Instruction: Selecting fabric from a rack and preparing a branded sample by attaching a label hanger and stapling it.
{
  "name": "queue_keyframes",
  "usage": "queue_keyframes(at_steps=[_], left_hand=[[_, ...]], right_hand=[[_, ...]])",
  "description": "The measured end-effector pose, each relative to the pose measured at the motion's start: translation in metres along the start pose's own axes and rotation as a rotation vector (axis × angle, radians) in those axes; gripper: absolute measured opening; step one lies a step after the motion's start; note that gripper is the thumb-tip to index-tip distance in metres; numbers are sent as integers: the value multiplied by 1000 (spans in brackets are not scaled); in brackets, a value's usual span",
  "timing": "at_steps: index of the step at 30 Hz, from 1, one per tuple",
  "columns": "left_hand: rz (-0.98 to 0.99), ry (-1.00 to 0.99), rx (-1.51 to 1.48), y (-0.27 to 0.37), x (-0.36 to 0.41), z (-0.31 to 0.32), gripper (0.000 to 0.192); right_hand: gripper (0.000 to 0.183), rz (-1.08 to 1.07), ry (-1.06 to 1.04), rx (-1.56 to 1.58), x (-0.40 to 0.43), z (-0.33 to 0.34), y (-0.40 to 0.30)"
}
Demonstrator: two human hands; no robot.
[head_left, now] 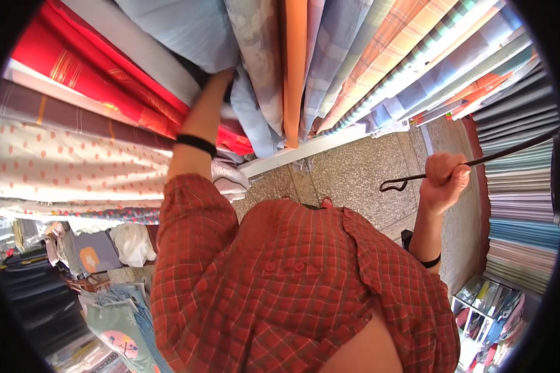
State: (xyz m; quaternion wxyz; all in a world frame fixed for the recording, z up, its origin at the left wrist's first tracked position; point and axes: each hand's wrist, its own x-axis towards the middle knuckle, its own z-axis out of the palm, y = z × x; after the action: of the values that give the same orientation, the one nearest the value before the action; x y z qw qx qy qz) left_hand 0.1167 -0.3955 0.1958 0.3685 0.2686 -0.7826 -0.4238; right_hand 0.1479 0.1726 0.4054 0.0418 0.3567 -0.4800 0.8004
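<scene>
My left arm reaches up and forward among hanging lengths of cloth. Most of my left hand (222, 78) is hidden behind a light blue cloth (191, 32), so its fingers cannot be made out. Red cloth with gold-coloured patterning (93, 70) hangs to the left of that arm. Out to the right, my right hand (443, 182) is closed around a thin dark rod (508, 151). One end of the rod is bent into a hook and points inward over the floor; the other end runs towards the right rim.
Patterned and plain fabrics (294, 70) hang in a row ahead, above a white ledge (303, 151). Stacks of folded cloth (518, 205) line the right side. A glass-fronted case (476, 303) stands at lower right. Below lies speckled stone floor (359, 168). Bagged goods (116, 321) sit lower left.
</scene>
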Motion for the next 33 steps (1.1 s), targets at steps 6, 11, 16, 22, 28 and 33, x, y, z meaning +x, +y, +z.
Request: queue_keyframes(at_steps=[6, 11, 16, 22, 28, 33], left_hand=[[-680, -219, 107, -119, -131, 15, 86], [-705, -284, 58, -145, -142, 39, 83], [-675, -291, 7, -171, -106, 49, 80], [-402, -238, -162, -93, 25, 55, 76], [-212, -197, -330, -9, 86, 36, 72], [-292, -228, -345, -63, 40, 43, 70]], right_hand=[[47, 4, 163, -114, -1, 8, -12], [50, -29, 260, -218, -14, 6, -23], [50, -50, 302, -269, -26, 2, -31], [50, -96, 282, -259, -31, 5, -42], [49, -111, 227, -324, -13, 13, -29], [50, -96, 160, -302, 1, 15, -4]])
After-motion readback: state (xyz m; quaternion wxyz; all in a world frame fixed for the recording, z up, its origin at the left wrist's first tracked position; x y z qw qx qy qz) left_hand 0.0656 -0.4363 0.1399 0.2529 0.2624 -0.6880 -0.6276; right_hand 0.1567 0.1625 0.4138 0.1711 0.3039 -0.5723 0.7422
